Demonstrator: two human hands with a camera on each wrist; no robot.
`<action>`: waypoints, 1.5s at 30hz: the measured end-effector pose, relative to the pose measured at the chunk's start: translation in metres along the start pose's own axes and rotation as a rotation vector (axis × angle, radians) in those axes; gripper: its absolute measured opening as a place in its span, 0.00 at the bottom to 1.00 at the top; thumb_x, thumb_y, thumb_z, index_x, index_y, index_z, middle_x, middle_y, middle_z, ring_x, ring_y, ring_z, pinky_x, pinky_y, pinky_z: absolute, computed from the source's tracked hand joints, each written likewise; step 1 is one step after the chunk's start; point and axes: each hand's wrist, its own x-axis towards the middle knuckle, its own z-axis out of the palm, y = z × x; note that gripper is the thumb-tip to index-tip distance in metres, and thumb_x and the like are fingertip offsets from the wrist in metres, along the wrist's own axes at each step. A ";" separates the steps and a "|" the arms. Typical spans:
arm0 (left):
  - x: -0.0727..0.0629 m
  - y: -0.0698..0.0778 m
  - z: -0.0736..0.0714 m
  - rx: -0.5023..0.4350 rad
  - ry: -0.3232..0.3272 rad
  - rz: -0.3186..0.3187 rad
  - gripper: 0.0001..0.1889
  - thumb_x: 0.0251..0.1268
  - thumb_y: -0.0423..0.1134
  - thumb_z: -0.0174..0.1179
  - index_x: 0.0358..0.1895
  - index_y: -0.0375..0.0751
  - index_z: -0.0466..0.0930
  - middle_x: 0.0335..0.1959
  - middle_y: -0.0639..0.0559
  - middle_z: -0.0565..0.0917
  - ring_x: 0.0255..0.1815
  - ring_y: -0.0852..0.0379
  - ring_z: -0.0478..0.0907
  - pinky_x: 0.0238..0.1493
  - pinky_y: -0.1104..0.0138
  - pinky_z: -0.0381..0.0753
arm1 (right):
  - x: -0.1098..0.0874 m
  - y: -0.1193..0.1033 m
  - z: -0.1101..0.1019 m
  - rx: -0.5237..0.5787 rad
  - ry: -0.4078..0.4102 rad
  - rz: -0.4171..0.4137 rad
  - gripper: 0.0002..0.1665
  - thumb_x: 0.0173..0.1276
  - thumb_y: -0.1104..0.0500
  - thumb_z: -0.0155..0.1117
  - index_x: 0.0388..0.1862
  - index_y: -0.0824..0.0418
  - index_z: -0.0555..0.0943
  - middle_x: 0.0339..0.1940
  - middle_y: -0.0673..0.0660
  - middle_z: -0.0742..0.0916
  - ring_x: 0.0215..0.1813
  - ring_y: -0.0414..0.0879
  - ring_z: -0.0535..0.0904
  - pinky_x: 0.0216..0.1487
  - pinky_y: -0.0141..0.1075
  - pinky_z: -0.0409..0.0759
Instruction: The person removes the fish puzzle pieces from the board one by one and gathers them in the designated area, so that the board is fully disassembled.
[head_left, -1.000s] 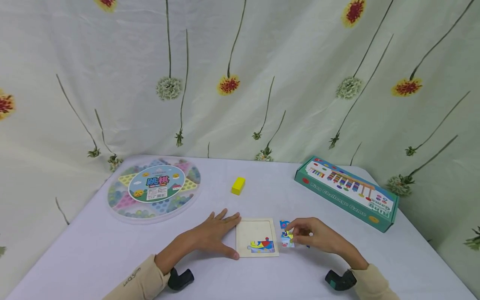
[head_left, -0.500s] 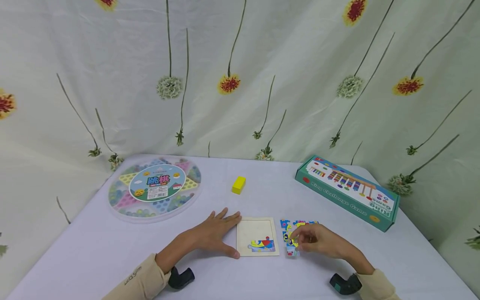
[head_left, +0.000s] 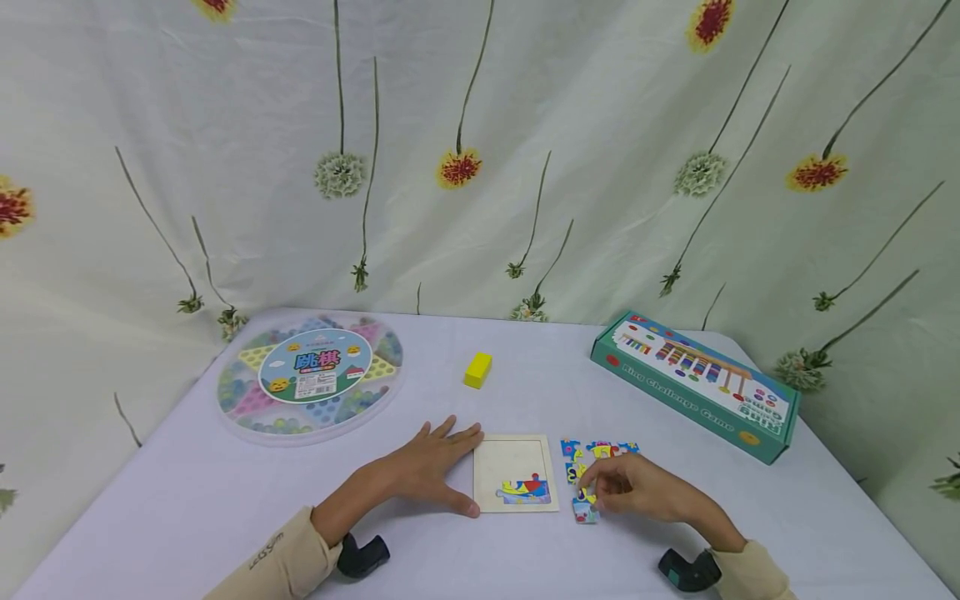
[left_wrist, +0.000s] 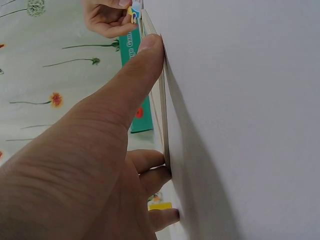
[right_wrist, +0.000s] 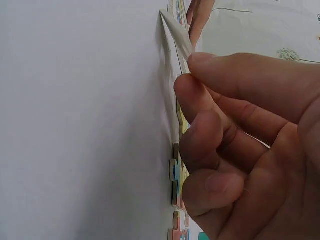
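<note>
My left hand (head_left: 427, 469) lies spread at the left side of a square wooden puzzle board (head_left: 510, 457), its thumb and fingertips touching the edge. A few joined, colourful puzzle pieces (head_left: 527, 492) fill the board's lower right part. To the right of the board, my right hand (head_left: 641, 490) pinches a jigsaw piece (head_left: 585, 512) between thumb and index finger. The right wrist view shows that piece (right_wrist: 175, 29) tilted, with its pale underside visible. Several loose jigsaw pieces (head_left: 602, 450) lie behind and partly beneath the right hand, which hides some of them.
A yellow block (head_left: 477, 370) sits beyond the board. At the back left lies a round Chinese checkers set (head_left: 315, 375) in clear packaging; a green Ring Challenge Game box (head_left: 693, 383) stands at the back right. A floral curtain (head_left: 480, 233) hangs behind the white table.
My right hand has moved slightly right and towards me with the jigsaw piece, revealing more loose pieces behind it. My left hand stays against the board.
</note>
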 end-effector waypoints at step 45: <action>-0.001 0.001 0.000 0.004 -0.001 0.002 0.55 0.44 0.69 0.67 0.75 0.47 0.56 0.77 0.55 0.55 0.78 0.43 0.40 0.73 0.42 0.39 | 0.002 0.000 0.005 -0.094 0.064 -0.003 0.13 0.62 0.63 0.67 0.47 0.59 0.82 0.25 0.47 0.78 0.28 0.34 0.70 0.28 0.25 0.68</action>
